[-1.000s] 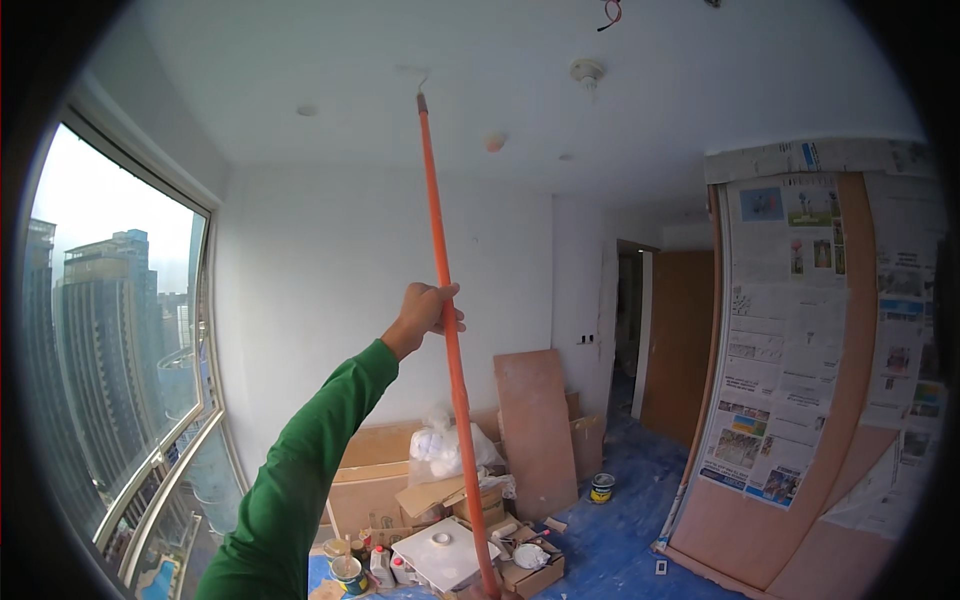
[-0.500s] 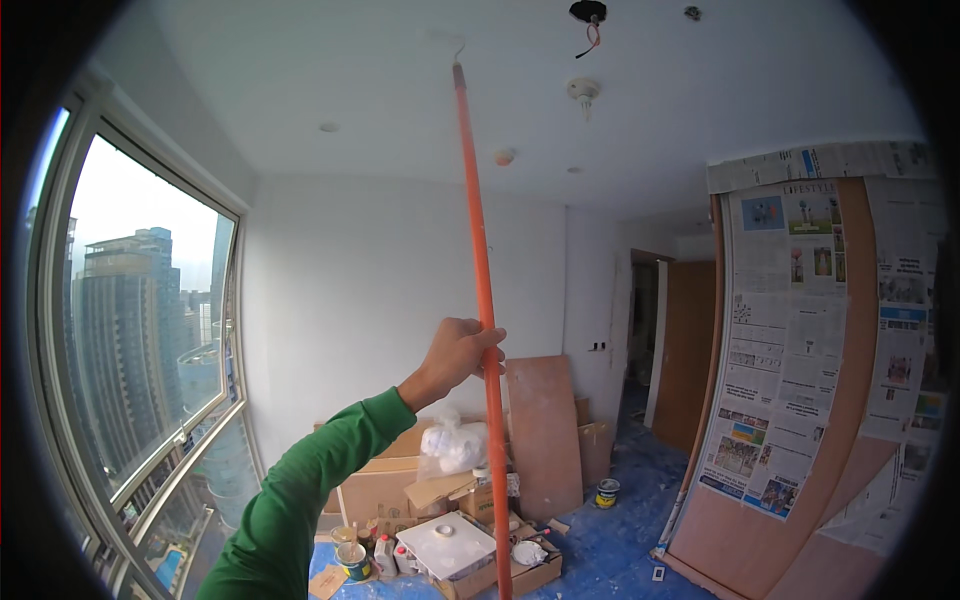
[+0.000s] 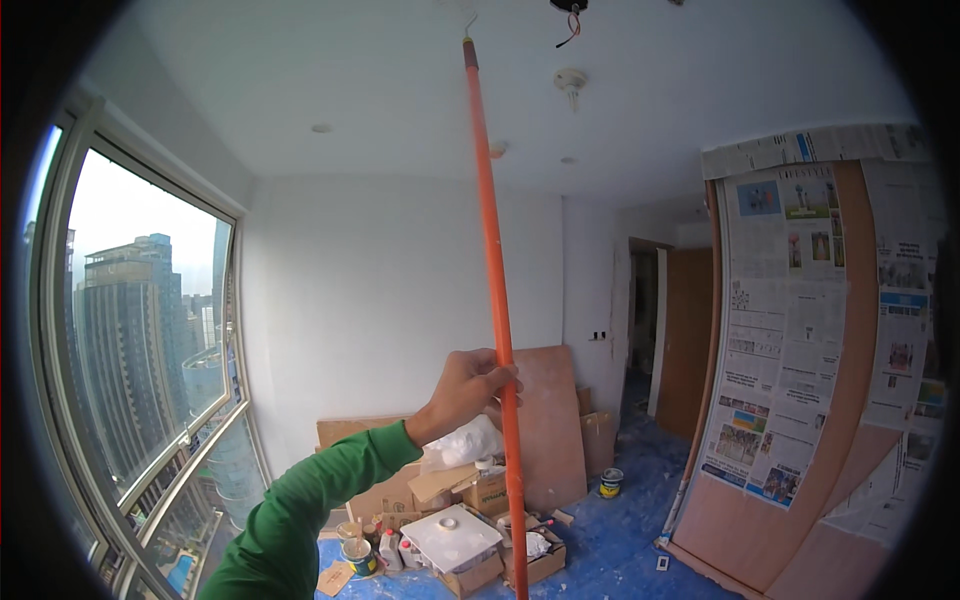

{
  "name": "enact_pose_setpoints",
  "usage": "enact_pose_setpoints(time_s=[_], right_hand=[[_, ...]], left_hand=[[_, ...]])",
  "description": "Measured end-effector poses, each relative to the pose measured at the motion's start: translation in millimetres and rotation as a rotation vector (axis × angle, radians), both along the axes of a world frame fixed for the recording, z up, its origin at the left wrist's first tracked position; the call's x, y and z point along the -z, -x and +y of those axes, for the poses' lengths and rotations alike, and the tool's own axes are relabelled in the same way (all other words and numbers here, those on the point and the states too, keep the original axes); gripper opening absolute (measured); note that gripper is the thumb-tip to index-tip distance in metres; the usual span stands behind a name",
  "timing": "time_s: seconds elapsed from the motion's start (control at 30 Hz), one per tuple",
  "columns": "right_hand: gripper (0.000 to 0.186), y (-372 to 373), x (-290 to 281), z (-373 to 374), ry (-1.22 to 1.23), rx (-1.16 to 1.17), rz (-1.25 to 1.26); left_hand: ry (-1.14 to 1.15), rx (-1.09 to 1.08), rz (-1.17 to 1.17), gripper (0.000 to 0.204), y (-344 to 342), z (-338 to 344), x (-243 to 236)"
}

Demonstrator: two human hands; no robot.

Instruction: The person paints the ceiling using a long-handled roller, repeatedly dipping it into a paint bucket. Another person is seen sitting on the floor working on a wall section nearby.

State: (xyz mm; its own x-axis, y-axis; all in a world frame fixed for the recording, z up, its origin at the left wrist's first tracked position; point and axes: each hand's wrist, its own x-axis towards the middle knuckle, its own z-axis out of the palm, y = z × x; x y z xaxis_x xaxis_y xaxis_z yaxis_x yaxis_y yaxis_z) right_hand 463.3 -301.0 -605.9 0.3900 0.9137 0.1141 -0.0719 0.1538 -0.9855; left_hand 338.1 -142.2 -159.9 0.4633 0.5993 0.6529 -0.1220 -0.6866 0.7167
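Note:
My left hand [image 3: 466, 386], in a green sleeve, reaches up from the lower left and grips a long orange pole [image 3: 490, 230]. The pole stands nearly upright. Its top carries a metal roller frame [image 3: 466, 22] that reaches the white ceiling [image 3: 380, 90] near the frame's upper edge. The roller itself is cut off by the rim. The pole's lower end runs out of the bottom of the view. My right hand is not visible.
Wires [image 3: 568, 18] and a round fitting [image 3: 571, 80] hang from the ceiling beside the pole's top. A large window [image 3: 130, 330] is left. Cardboard boxes [image 3: 470, 550], a paint can [image 3: 611, 482] and a leaning board [image 3: 545, 430] stand on blue floor sheeting [image 3: 620, 560]. Newspaper-covered panels [image 3: 800, 330] are right.
My left hand and the pole have shifted right and lower in the view. The pole's top has travelled along the ceiling toward the hanging wires.

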Motion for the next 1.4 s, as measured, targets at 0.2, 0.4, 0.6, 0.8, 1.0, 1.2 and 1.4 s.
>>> enact_pose_setpoints(time_s=[0.2, 0.4, 0.6, 0.8, 1.0, 1.2, 1.4], right_hand=[[0.032, -7, 8, 31, -0.157, 0.075, -0.052], [0.031, -2, 3, 59, -0.136, 0.052, -0.024], [0.036, 15, 8, 121, -0.167, 0.099, -0.255], [0.041, 26, 9, 190, -0.219, 0.144, -0.377], [0.047, 46, -113, 198, 0.031, -0.004, -0.271], [0.047, 67, -159, 243, -0.091, 0.037, -0.277], [0.046, 60, -162, 230, -0.044, -0.019, -0.324]], left_hand=[[0.019, -0.039, -0.036, 0.023, -14, 31, -18], [0.06, -0.068, -0.088, 0.025, -9, 72, -31], [0.099, -0.222, -0.104, 0.028, 15, 121, -54], [0.229, -0.213, -0.081, 0.034, 20, 169, -35], [0.337, -0.233, -0.036, 0.036, 42, 207, -5], [0.338, -0.304, -0.018, 0.04, 50, 256, -28], [0.427, -0.24, -0.068, 0.03, 59, 279, -28]])
